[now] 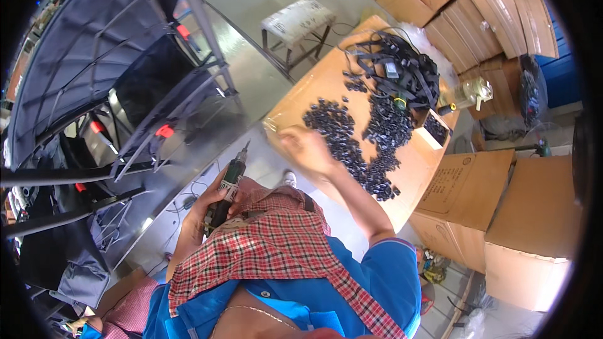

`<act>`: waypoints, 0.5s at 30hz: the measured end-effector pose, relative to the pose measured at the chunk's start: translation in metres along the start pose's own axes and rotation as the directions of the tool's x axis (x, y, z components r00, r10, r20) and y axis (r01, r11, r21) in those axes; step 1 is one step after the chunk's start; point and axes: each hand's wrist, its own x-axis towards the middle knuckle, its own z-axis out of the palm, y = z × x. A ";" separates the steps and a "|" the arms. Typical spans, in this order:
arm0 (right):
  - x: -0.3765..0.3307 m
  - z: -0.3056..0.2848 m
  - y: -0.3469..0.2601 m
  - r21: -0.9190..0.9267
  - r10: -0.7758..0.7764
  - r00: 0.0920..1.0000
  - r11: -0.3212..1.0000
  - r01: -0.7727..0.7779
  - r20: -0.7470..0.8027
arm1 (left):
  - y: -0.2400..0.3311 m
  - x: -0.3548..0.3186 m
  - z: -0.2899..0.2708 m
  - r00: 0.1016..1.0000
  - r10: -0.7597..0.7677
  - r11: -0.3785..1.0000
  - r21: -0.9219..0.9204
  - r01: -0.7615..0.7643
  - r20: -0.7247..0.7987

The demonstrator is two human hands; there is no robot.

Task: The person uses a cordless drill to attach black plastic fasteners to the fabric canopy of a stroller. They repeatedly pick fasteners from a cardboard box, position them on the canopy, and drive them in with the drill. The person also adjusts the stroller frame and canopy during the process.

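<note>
Left hand (210, 204) clenched round dark green power screwdriver (227, 188), right hand (308, 150) blurred, seemingly loose, over small black parts (352, 138)

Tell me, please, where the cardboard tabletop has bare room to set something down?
The cardboard tabletop is bare along its left side, between its edge and the black small parts, and at the near right corner. The far end is crowded with black straps. The right hand hovers at the near edge.

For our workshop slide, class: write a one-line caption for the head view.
Left hand grips a power screwdriver while the right hand reaches over small black parts heaped on a cardboard tabletop.
</note>
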 end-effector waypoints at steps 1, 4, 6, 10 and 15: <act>-0.015 -0.025 0.026 -0.113 0.094 0.993 0.988 -0.101 -0.064 | 0.000 0.010 0.013 0.999 -0.041 0.999 0.026 0.040 0.016; -0.055 -0.089 0.086 -0.300 0.259 0.926 0.892 -0.338 -0.273 | -0.002 0.038 0.033 0.985 -0.164 0.975 0.159 0.155 0.047; -0.072 -0.117 0.127 -0.407 0.228 0.901 0.832 -0.377 -0.369 | -0.006 0.055 0.044 0.984 -0.180 0.946 0.274 0.173 0.001; -0.063 -0.132 0.171 -0.631 0.170 0.928 0.691 -0.353 -0.332 | -0.014 0.081 0.066 0.991 -0.135 0.902 0.412 0.131 -0.019; -0.041 -0.128 0.198 -0.808 0.263 0.930 0.470 -0.356 -0.257 | -0.006 0.090 0.085 0.979 -0.206 0.886 0.423 0.189 -0.005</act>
